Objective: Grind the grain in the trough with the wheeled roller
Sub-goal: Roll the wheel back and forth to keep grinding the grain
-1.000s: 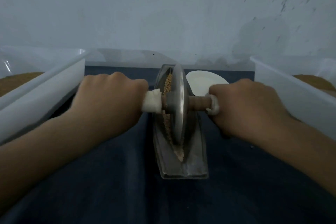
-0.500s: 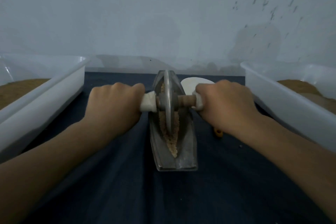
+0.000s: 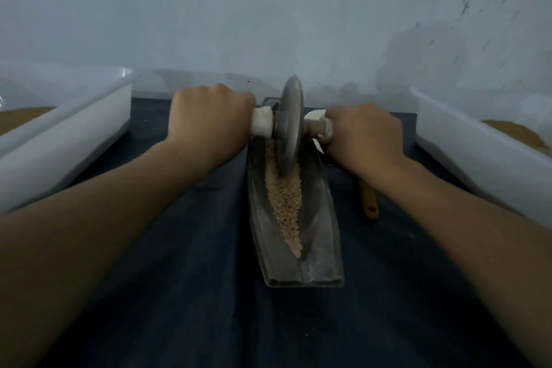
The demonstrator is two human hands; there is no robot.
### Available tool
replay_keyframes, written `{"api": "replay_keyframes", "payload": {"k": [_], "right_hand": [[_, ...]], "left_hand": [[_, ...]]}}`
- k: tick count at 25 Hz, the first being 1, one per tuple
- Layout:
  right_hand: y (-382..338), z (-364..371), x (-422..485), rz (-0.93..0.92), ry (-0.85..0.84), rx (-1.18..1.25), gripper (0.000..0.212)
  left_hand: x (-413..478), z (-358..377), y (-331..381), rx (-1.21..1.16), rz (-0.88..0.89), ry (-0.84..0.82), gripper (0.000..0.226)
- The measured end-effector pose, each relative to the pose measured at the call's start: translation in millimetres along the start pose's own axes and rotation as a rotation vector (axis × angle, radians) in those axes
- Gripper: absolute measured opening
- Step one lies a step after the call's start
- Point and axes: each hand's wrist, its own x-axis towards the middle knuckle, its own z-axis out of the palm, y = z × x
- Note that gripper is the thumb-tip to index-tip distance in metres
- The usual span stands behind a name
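Metal roller (image 3: 289,125) stood at the far end of the trough (image 3: 321,236), its wheel biting into the grain (image 3: 285,200). You clenched your left hand (image 3: 209,125) and right hand (image 3: 363,134) round the roller's two ends. Grain looked mostly coarse, so much grinding likely remained.

A dark blue cloth (image 3: 179,278) lies spread between a white left tub (image 3: 74,140) and a white right tub (image 3: 478,164), each holding a brownish layer. An orange handle (image 3: 369,200) with a hole in its near end lies on the cloth towards the right tub. Behind rises a pale wall (image 3: 209,9), flecked with dark marks at the upper right.
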Motion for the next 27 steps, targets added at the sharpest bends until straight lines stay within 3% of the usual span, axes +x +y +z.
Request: {"api": "replay_keyframes", "payload": {"k": [3,7,10,15,18,22,25,27], "right_hand": [[1.8,-2.4,-15.0,-0.006,-0.020,0.017,0.025],[5.9,-48.7,-57.8,-0.167,0.047,-0.089,0.034],[9.5,-66.7,-80.5,-0.232,0.142,-0.014,0.022],[2.5,-27.5,-38.1,-0.101,0.049,-0.192,0.040],[-8.0,-6.8,9.3,-0.051,-0.006,-0.157,0.009],[-10.6,-22.4,1.4,-0.045,-0.060,-0.107,0.002],[2.6,-47.4,-54.2,-0.095,-0.059,-0.055,0.028],[10.2,-66.8,-81.5,-0.142,0.047,-0.048,0.028]], "left_hand": [[-0.8,-9.7,0.5,-0.003,0.036,-0.011,0.004],[-53.2,-40.9,-14.3,-0.066,0.127,-0.005,0.028],[-70.5,-58.4,-29.3,-0.026,0.164,0.056,0.036],[-42.6,-12.6,-10.3,-0.052,0.026,0.007,0.031],[-9.3,17.3,-4.5,-0.118,-0.045,0.005,0.020],[-11.6,7.4,-4.1,-0.146,-0.042,-0.011,0.012],[-46.2,-31.6,-14.1,-0.079,0.118,0.048,0.028],[-63.5,-57.8,-25.2,-0.041,0.190,0.095,0.036]]}}
